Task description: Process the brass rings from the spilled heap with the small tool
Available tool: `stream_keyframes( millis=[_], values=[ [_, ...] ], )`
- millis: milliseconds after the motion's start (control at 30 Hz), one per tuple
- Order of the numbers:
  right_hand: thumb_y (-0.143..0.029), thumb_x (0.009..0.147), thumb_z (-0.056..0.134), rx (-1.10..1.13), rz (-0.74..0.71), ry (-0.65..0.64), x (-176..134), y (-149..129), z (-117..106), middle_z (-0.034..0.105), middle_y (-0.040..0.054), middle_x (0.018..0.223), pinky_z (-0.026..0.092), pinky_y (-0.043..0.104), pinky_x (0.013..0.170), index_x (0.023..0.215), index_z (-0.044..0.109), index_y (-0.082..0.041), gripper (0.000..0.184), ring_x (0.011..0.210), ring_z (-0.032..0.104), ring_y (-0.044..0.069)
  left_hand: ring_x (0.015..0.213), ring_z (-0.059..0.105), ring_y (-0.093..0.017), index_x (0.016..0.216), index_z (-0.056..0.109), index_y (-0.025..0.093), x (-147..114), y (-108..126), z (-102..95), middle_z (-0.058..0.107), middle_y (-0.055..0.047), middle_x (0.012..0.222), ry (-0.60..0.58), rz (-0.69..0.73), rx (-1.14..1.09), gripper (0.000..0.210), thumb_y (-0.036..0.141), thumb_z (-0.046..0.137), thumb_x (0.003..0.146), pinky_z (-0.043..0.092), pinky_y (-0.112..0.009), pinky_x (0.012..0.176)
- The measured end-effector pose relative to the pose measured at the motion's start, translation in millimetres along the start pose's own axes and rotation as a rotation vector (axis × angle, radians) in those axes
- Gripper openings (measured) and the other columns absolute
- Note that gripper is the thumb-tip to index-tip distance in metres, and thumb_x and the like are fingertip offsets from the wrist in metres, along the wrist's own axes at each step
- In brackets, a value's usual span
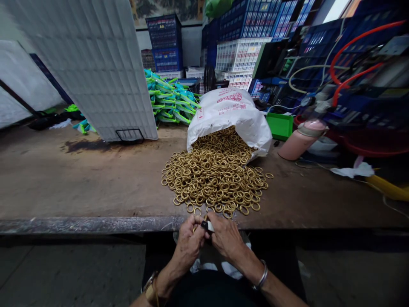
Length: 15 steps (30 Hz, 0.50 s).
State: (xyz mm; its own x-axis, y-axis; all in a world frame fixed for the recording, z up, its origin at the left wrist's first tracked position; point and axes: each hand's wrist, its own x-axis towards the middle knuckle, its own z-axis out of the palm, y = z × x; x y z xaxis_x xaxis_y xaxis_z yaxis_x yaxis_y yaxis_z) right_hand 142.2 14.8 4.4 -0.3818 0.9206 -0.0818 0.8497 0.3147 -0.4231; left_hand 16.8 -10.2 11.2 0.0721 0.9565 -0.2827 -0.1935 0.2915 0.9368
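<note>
My left hand (188,241) is closed in a pinch at the table's front edge, with a gold-coloured metal ring (194,229) partly showing between its fingers. Fingertips of my right hand (227,239) meet it and close on a small black-and-white piece (207,226); its exact kind is unclear. Just beyond both hands spreads a heap of gold-coloured rings (217,179). The heap spills from the mouth of a white woven sack (228,113) lying on its side. Some loose rings lie close to my fingertips.
On the wooden table (79,183), a tall white ribbed panel (105,76) stands left, beside a pile of green and blue strips (172,100). A pink bottle (302,138), a green tray (279,125) and red hoses (338,76) are right. Stacked crates (243,55) stand behind.
</note>
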Motion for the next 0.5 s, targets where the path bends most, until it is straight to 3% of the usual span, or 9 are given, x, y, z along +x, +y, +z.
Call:
stream_keyframes(
  millis=[333,500],
  values=[
    [-0.013,0.074,0.040,0.006,0.024,-0.027,1,-1,0,0.064,0.0037,0.075,0.024,0.023,0.054,0.086,0.050,-0.018,0.016,0.067,0.057,0.015,0.038,0.033,-0.003,0.071,0.045,0.016,-5,0,-2.8,0.050,0.004,0.051,-0.017,-0.024,0.042,0.029,0.043,0.054,0.072,0.021,-0.016,0.037],
    [-0.004,0.068,0.039,-0.043,0.134,-0.023,4,16,-3,0.061,0.0033,0.069,0.023,0.022,0.052,0.087,0.049,-0.017,0.025,0.062,0.055,0.014,0.036,0.033,-0.002,0.075,0.045,0.016,-23,5,-1.7,0.051,0.004,0.053,-0.178,-0.021,0.018,0.025,0.040,0.052,0.077,0.022,-0.015,0.035]
  ],
)
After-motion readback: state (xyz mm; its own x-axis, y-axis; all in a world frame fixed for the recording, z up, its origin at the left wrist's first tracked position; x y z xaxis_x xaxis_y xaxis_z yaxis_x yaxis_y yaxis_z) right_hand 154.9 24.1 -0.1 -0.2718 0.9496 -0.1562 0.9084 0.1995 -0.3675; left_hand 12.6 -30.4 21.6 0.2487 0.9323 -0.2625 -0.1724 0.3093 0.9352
